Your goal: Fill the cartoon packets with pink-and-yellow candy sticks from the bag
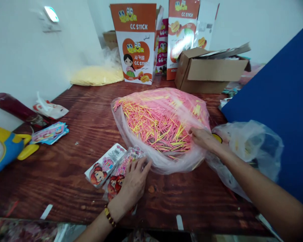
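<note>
A big clear plastic bag (164, 158) full of thin pink and yellow sticks (154, 122) lies open in the middle of the wooden table (73, 158). My right hand (204, 138) reaches into the bag's right side, fingers bent on the sticks. My left hand (133, 181) lies on printed packets with a cartoon girl (114, 183), fingers spread flat, next to the bag's near edge. Another such packet (104, 164) lies just left of it. A beaded bracelet (109, 216) is on my left wrist.
Printed CC STICK cartons (136, 43) and a brown cardboard box (209, 72) stand at the back. A blue board (280, 101) leans at right with a crumpled clear bag (249, 148) before it. A packet stack (50, 132) and a yellow-blue device (5, 146) sit at left.
</note>
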The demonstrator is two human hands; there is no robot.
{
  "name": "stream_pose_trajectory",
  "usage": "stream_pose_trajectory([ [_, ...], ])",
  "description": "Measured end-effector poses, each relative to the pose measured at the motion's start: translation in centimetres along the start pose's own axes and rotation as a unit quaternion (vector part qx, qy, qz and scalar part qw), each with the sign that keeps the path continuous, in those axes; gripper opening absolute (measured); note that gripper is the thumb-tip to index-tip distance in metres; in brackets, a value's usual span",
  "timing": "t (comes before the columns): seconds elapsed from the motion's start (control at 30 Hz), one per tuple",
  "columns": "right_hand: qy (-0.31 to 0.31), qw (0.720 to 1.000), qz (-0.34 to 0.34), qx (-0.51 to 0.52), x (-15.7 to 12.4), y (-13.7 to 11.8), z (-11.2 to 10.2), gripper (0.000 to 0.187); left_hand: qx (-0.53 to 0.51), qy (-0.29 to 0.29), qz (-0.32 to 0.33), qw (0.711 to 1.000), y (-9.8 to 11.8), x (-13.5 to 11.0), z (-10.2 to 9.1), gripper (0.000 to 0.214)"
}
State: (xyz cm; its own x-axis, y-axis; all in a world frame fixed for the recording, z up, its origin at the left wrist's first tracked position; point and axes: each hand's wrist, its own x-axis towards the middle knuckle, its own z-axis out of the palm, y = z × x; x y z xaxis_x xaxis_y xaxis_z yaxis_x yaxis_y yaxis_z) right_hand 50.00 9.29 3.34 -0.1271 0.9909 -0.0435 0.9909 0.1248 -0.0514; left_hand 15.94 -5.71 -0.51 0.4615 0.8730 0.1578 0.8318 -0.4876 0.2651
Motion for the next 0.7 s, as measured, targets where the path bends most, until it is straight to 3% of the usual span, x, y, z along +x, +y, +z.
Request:
stream_pose_trajectory([
  [0.17, -0.019, 0.999, -0.025, -0.039, -0.8, -0.4, 0.2, 0.042, 0.014, 0.038, -0.047, 0.998, 0.8, 0.5, -1.6, 0.057],
  [0.3, 0.007, 1.000, -0.001, -0.010, -1.3, -0.8, 0.1, 0.041, 0.078, 0.017, -0.035, 0.996, 2.3, 3.2, -2.5, 0.075],
  [0.43, 0.045, 0.999, 0.021, 0.019, -1.9, -0.2, 0.0, 0.041, 0.105, -0.027, 0.013, 0.994, 4.0, 6.2, -1.0, 0.075],
  [0.7, 0.081, 0.993, 0.080, 0.031, -3.1, 1.6, 1.0, 0.041, 0.125, -0.018, -0.040, 0.991, 4.4, 10.7, 2.8, 0.072],
])
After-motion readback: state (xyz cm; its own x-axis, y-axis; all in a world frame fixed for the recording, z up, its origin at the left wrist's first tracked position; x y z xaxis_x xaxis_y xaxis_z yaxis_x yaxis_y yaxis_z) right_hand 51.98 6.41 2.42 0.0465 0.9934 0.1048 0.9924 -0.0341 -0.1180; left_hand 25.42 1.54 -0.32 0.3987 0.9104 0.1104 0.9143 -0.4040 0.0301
